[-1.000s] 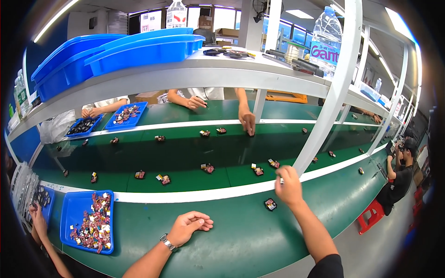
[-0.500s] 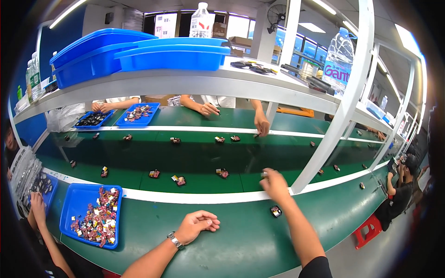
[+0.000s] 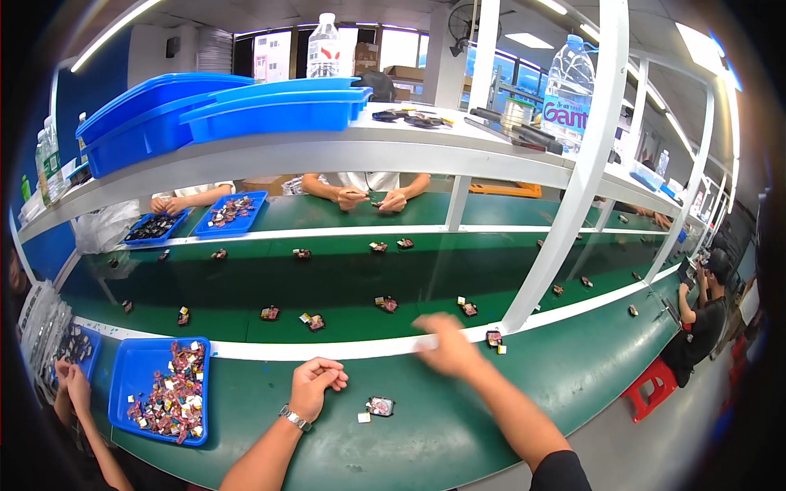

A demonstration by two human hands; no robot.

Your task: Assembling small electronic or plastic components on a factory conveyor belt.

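Note:
My left hand (image 3: 318, 388), a metal watch on its wrist, rests over the green bench with its fingers curled in; nothing shows in it. Close to it lies a small black electronic part (image 3: 381, 406) with a white tag (image 3: 364, 417). My right hand (image 3: 449, 345) reaches across the white rail, smeared by motion, so whether it holds anything is unclear. Right of that hand, a similar part (image 3: 494, 338) lies at the rail by the post. Just beyond, another part with a white tag (image 3: 467, 307) is on the green belt.
A blue tray (image 3: 119, 385) of loose reddish and white parts stands at the left. Several parts sit spaced along the belt (image 3: 344, 282). A white post (image 3: 565, 176) and shelf (image 3: 327, 151) rise ahead. Co-workers' hands (image 3: 78, 380) are at the left and across the belt.
The view has shifted slightly. My right hand has moved left along the rail. A black part now lies near my left hand, where none lay before. The co-worker opposite has brought both hands together.

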